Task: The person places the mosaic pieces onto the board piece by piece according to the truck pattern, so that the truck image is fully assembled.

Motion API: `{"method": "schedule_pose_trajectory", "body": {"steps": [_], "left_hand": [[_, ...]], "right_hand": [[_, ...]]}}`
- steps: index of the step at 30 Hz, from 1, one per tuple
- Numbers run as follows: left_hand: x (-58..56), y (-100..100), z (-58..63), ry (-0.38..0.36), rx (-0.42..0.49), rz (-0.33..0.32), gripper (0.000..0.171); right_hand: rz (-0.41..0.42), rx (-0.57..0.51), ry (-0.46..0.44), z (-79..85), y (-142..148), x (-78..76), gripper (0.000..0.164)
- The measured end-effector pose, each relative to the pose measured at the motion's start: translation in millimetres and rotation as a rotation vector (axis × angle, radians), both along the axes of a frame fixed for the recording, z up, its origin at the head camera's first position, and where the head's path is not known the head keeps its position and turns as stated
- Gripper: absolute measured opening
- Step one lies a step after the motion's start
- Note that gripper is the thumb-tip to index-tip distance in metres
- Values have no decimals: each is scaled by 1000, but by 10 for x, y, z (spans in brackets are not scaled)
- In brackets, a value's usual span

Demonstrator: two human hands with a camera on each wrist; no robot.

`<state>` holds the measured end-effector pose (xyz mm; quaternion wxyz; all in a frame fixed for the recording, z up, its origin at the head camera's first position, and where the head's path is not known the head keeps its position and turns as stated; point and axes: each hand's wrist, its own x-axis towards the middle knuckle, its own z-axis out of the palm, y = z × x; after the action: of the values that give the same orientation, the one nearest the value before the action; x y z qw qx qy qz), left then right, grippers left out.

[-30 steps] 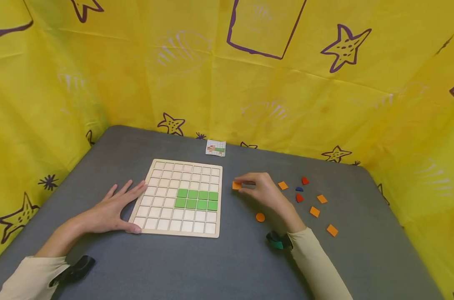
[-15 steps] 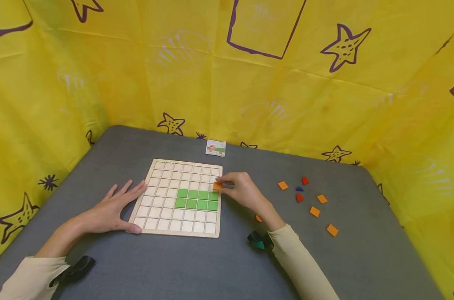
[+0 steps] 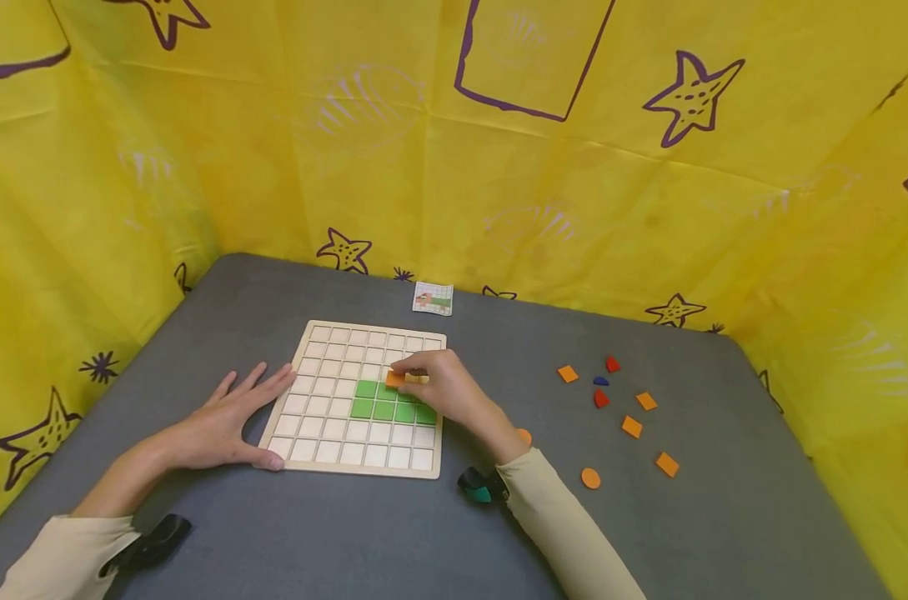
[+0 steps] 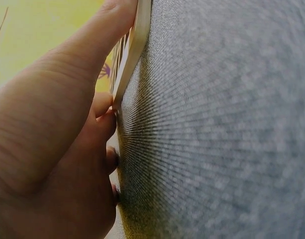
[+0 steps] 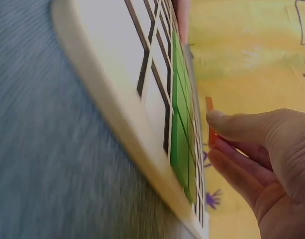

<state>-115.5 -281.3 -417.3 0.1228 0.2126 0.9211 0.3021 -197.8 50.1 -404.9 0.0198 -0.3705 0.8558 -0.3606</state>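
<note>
My right hand (image 3: 444, 385) pinches an orange square tile (image 3: 395, 379) between thumb and fingers, above the wooden grid board (image 3: 326, 408). In the right wrist view the orange tile (image 5: 210, 119) is held edge-on, apart from the board surface. Two rows of green square tiles (image 3: 362, 408) lie in the board's cells, partly covered by my right hand. My left hand (image 3: 209, 429) lies with fingers spread at the board's left edge, thumb at the near corner. The left wrist view shows the thumb (image 4: 100, 35) against the board's rim (image 4: 135, 47).
Right of the board lie several orange square tiles (image 3: 632, 427), an orange disc (image 3: 590, 478), another disc (image 3: 524, 437) partly behind the right wrist, two red pieces (image 3: 601, 398) and a blue piece (image 3: 601, 381). A small picture card (image 3: 433, 298) lies behind the board. Yellow cloth (image 3: 454, 167) hangs behind the table.
My right hand has carried the orange tile leftward from beside the board to above the green tiles. A second orange disc now shows near the right forearm. The left hand stays put.
</note>
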Motion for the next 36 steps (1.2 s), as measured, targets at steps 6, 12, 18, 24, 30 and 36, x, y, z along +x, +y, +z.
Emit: {"method": "schedule_pose_trajectory", "body": {"steps": [6,12,18,24,30,36], "left_hand": [[-2,-2,-13,2,-4,6,119],[23,-9,-24,18,2,3,118],[24,-3,-22,16,5,3,118],[11,3,-14,1,-3,5,118],[6,3,-17,-1,-4,4,118],[8,0,-12,1,-4,6,118]], "right_hand": [[27,19,15,7,-193,18,26],[22,64,48,19,-379,46,26],[-2,135,58,-16,-508,67,26],[9,132,41,-40,-599,68,28],[16,140,45,-41,-649,58,28],[14,155,56,-54,-665,54,27]]}}
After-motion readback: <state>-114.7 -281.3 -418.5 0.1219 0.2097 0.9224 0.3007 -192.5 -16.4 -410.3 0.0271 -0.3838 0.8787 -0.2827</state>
